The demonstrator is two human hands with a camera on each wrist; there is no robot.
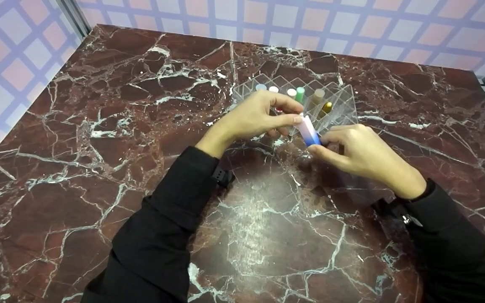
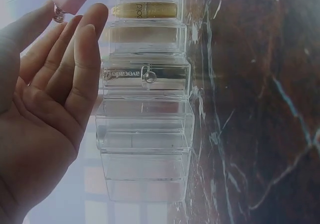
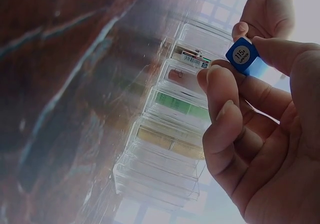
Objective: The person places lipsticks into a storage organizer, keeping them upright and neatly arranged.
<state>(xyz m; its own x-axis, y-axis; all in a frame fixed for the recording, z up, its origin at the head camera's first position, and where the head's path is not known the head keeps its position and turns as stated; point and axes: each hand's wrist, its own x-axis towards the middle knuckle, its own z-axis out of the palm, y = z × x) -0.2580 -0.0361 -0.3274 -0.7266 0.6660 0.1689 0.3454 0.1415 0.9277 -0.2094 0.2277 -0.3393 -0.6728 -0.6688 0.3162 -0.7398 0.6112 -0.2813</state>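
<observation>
A lipstick (image 1: 310,131) in a slim case, fading from pink-white to blue, is held tilted between both hands in front of a clear organizer (image 1: 347,107). My left hand (image 1: 251,114) pinches a small knob at its pink end with thumb and forefinger; the other left fingers stay loose. At the blue end, my right hand (image 1: 358,147) grips the case between thumb and fingers. The blue base carries a round label (image 3: 241,55) reading 115 and LIPSTICK in the right wrist view.
Slanted compartments of the organizer hold several tubes, among them a gold one (image 2: 145,10), a green one (image 3: 177,104) and a white-topped one (image 1: 291,92). The red-brown marble tabletop (image 1: 99,176) extends to a checkered wall (image 1: 259,17).
</observation>
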